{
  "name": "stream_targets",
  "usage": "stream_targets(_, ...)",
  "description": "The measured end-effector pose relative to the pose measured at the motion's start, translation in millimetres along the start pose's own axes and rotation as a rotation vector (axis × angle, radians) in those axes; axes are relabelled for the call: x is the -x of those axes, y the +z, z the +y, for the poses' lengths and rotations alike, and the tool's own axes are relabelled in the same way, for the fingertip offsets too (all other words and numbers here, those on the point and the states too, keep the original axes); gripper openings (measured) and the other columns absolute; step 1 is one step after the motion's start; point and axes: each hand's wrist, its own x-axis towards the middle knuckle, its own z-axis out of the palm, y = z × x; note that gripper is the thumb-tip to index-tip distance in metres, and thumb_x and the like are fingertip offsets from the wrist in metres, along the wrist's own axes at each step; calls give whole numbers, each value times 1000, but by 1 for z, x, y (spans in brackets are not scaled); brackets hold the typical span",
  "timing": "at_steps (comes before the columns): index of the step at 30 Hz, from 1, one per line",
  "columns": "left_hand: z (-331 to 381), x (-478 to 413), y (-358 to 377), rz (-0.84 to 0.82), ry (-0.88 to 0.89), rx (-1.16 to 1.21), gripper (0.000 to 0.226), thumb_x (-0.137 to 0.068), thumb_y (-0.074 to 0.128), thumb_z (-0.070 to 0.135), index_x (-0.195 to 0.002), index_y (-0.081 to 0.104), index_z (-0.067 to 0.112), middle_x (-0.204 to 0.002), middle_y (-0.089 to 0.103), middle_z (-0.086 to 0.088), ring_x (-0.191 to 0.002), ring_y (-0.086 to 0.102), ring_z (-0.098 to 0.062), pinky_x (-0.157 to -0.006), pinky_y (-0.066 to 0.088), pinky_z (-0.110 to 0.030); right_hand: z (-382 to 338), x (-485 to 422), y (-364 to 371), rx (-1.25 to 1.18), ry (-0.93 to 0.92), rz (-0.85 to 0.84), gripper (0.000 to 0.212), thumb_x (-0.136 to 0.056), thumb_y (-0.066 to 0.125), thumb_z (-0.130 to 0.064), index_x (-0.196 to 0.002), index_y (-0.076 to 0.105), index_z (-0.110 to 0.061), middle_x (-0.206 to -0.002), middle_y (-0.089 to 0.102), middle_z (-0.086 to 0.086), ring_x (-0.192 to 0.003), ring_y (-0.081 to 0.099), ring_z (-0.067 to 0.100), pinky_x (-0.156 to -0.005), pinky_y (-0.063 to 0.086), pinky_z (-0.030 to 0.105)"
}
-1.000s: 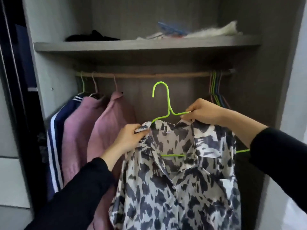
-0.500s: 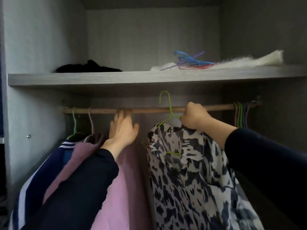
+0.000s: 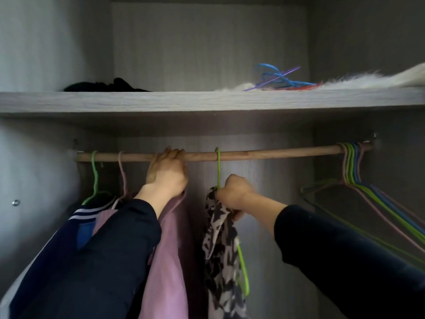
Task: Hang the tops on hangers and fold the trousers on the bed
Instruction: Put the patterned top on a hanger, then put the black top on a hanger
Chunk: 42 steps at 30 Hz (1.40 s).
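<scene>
A black-and-white patterned top [image 3: 222,254] hangs edge-on from a green hanger [image 3: 218,168] whose hook sits over the wooden rail [image 3: 264,154]. My right hand [image 3: 234,196] grips the top and hanger just under the hook. My left hand [image 3: 166,171] is up at the rail, fingers curled over it, beside a pink top [image 3: 170,261]. Left of that hang a second pink top [image 3: 104,218] and a navy top with white stripes [image 3: 80,215].
Several empty coloured hangers [image 3: 351,166] bunch at the rail's right end. The shelf [image 3: 207,102] above carries a dark cloth [image 3: 108,85], loose blue and purple hangers [image 3: 278,77] and a white furry item [image 3: 368,78]. Wardrobe walls close both sides.
The green hanger's hook now rests on the rail and the patterned top has turned edge-on. My right hand dropped to below the hook. My left hand now curls over the rail.
</scene>
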Motion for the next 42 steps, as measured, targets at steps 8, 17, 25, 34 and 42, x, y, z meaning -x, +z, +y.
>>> stream_targets(8,5,-1,-2,-58,-45,-2,51,-102,34,23,-151,25,13,-157,28,-4,-147,16,-24,-118,12,-34,-2,0,25,22,-154,15,35,-94,55,-32,-67,51,-10,-70,58,8,-56,61,23,-54,59,34)
stream_targets(17,31,-6,4,-80,-156,-12,57,-101,20,43,-150,26,13,-156,27,-7,-146,16,-25,-117,9,-49,25,3,-2,139,-256,48,38,-97,43,-37,-72,53,-10,-78,60,7,-76,59,31,-59,41,30)
stream_targets(25,131,-17,34,-62,78,154,54,-102,24,40,-153,17,22,-161,10,-6,-149,1,-22,-118,-3,-43,115,15,-81,726,-357,388,15,-91,50,-24,-97,53,-12,-105,61,10,-99,59,32,-67,39,35)
stream_targets(34,170,-23,74,47,136,156,65,-100,30,42,-154,5,14,-159,9,-12,-146,-1,-28,-117,-11,-45,204,27,-144,1148,-41,455,35,-91,49,-14,-125,47,-10,-126,53,8,-115,52,26,-82,46,36)
stream_targets(42,160,-21,84,122,183,197,66,-100,31,41,-154,3,17,-159,9,-9,-146,-1,-25,-114,-18,-36,209,25,-150,1153,37,381,25,-90,52,-11,-113,62,-13,-111,66,6,-102,64,26,-65,40,30)
